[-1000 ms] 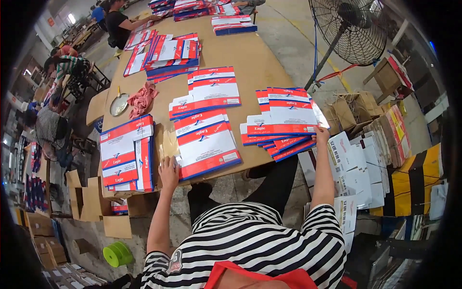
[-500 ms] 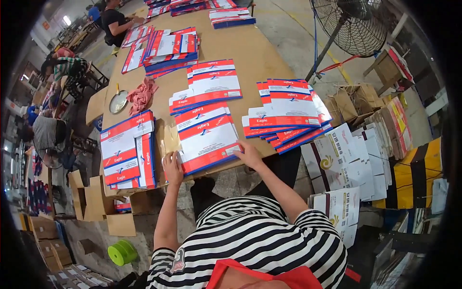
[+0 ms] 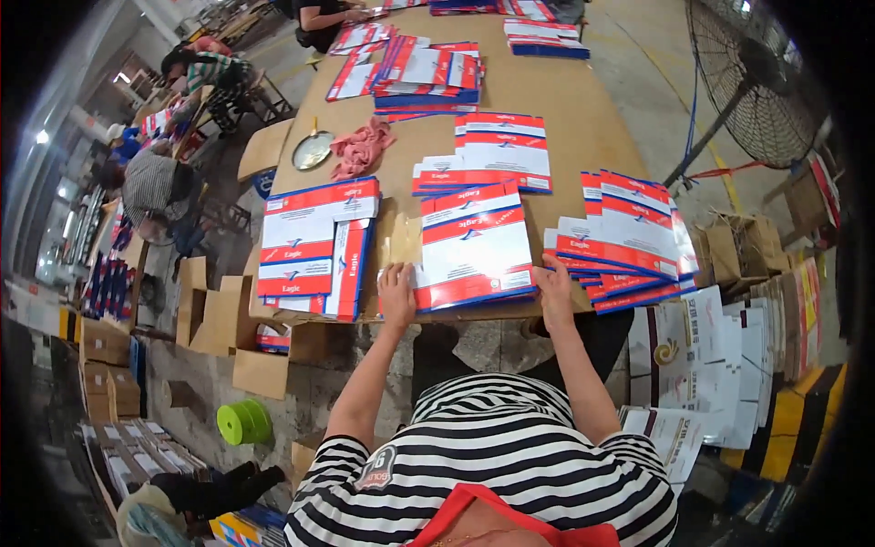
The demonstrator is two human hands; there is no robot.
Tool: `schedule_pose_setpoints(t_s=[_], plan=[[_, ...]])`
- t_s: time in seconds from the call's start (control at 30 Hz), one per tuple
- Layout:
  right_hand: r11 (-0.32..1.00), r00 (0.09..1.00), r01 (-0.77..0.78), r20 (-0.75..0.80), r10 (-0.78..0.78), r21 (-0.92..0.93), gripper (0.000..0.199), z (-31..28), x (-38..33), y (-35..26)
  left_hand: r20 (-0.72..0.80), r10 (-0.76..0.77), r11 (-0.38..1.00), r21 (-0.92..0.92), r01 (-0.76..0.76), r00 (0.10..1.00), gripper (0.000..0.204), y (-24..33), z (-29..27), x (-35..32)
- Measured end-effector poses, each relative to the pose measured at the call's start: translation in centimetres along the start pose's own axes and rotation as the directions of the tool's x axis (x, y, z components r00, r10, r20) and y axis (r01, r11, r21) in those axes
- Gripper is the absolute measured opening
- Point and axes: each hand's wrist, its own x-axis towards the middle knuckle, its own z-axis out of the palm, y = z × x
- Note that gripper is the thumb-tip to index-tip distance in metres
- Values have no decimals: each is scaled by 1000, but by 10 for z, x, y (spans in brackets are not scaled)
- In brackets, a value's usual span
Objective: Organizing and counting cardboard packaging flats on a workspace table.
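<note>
A stack of flat printed carton sheets (image 3: 476, 244), white with red bands and blue edges, lies in front of me at the table's near edge. Beside its lower left edge rests my left hand (image 3: 397, 294), fingers stretched upward and apart, thumb side against the sheets. My right hand (image 3: 554, 290) is at the lower right corner, fingers extended along the stack's side. Neither hand is wrapped round anything. Left of my left hand lies another sheet stack (image 3: 310, 246); a fanned stack (image 3: 620, 232) sits right of my right hand.
The brown table (image 3: 583, 109) also bears a farther stack (image 3: 501, 155), a pink cloth (image 3: 362, 149) and a round pan (image 3: 313, 150). A fan (image 3: 752, 82) stands right. An open carton (image 3: 219, 305) and a green spool (image 3: 243, 422) are on the floor. Other people work to the left.
The view has turned, shifting the table rightward in the picture. My right hand has gone from on top of the stack's corner to beside its edge. A bent-over person now shows at lower left.
</note>
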Motion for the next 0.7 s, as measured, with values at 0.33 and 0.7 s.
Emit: schedule_pose_setpoints(t_s=[0.33, 0.7], plan=[[997, 982, -39, 183, 51, -68, 18, -6, -11, -32, 36, -10, 973, -232, 19, 999, 37, 29, -49, 24], [991, 978, 133, 156, -135, 23, 25, -14, -41, -119, 47, 114, 941, -326, -93, 992, 35, 103, -149, 59]])
